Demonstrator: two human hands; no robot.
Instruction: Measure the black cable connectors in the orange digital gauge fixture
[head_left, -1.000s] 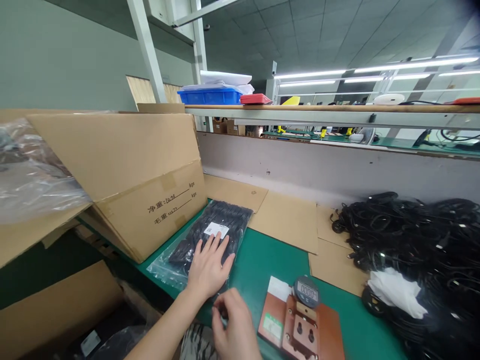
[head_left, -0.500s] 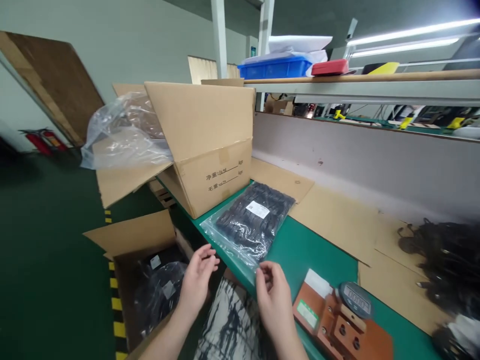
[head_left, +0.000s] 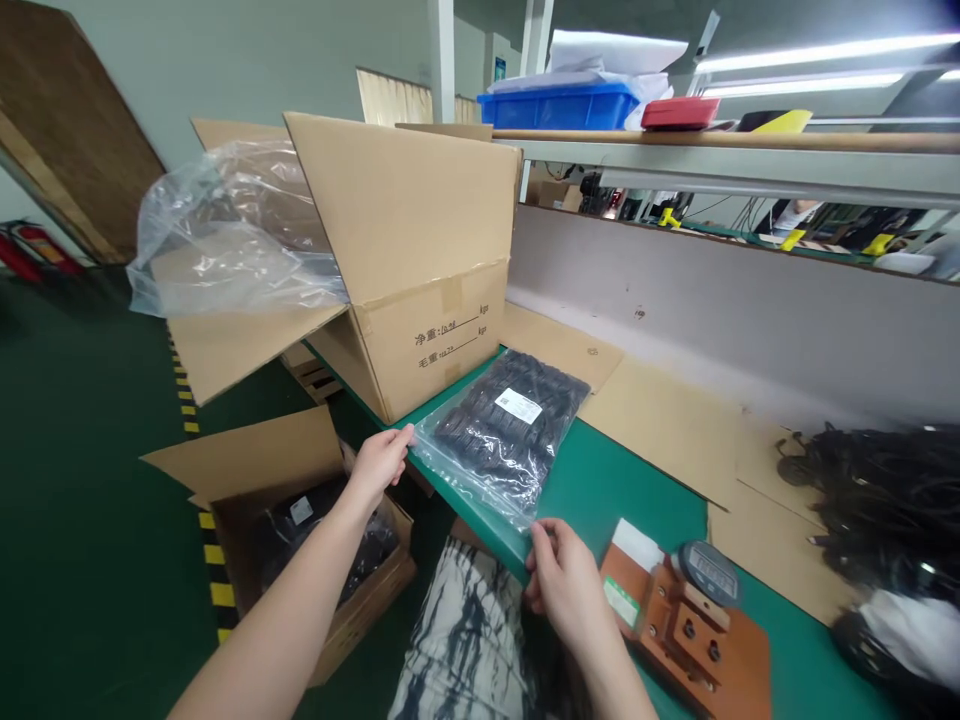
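A clear plastic bag of black cables (head_left: 504, 430) with a white label lies on the green bench near its front edge. My left hand (head_left: 381, 460) pinches the bag's near left corner. My right hand (head_left: 564, 580) pinches the bag's near right corner at the bench edge. Both hands have their fingers closed on the plastic.
A big open carton (head_left: 409, 260) with a clear liner (head_left: 225, 225) stands left of the bag. A smaller open carton (head_left: 300, 510) with bagged cables sits on the floor. A brown fixture with a digital gauge (head_left: 686, 615) lies right of my right hand. Loose black cables (head_left: 877, 500) pile at far right.
One second ago my left hand lay flat on the bag. Both hands came off it, then each took a near corner of the bag. The camera swung left.
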